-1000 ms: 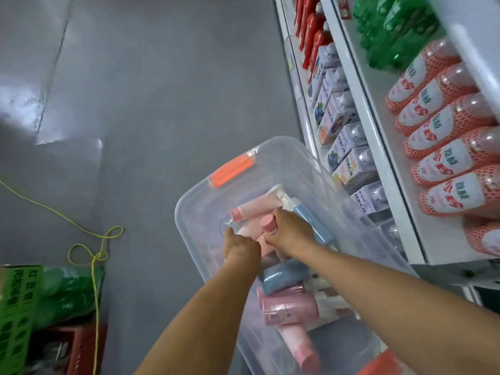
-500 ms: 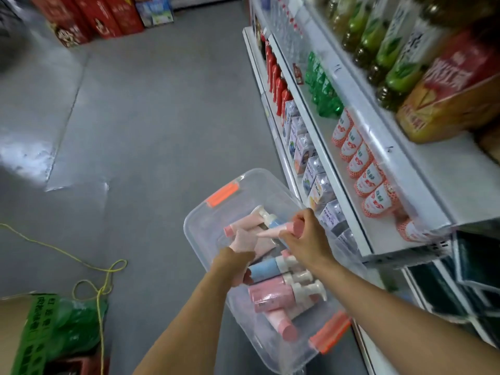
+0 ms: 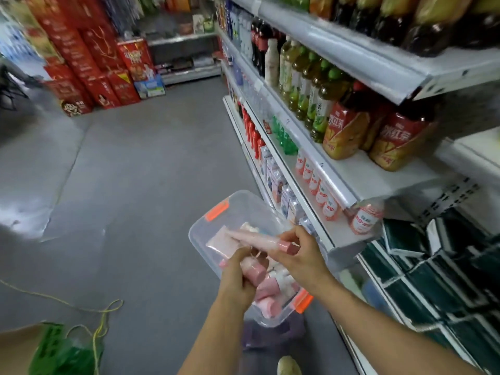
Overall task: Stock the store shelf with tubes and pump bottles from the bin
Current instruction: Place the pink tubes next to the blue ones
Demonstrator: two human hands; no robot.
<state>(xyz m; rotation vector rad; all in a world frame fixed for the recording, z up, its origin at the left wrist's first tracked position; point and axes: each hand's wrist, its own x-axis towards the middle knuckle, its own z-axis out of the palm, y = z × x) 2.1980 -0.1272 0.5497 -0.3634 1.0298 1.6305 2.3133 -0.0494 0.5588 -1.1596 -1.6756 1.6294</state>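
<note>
My right hand [image 3: 297, 257] pinches a pink tube [image 3: 259, 239], cap toward my wrist. My left hand [image 3: 240, 277] grips another tube [image 3: 254, 270]. Both hover above the bin [image 3: 238, 201]; the shelf [image 3: 349, 239] sits just right of them.

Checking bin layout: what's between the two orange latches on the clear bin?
Head view: pink tubes and pump bottles inside the bin, with both hands above, left hand and right hand, each holding a pink tube.
</note>
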